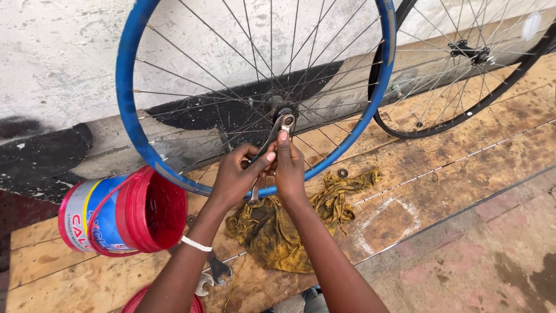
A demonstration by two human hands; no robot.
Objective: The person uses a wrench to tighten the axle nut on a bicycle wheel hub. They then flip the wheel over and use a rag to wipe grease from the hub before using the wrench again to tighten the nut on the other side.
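Observation:
A blue-rimmed spoked bicycle wheel [128,110] stands upright against the wall. A flat metal wrench [277,130] sits on its hub [282,110]. My left hand [238,174] grips the wrench's lower shaft through the spokes. My right hand [288,163] holds the wrench too, with a finger stretched up along it toward the hub. A white bracelet [196,244] circles my left wrist.
A red bucket [124,213] lies on its side at the left. A dirty yellow rag [278,229] and a small washer [343,173] lie on the wooden boards. Two spanners [213,273] rest near the front edge. A black-rimmed wheel [457,64] leans at right.

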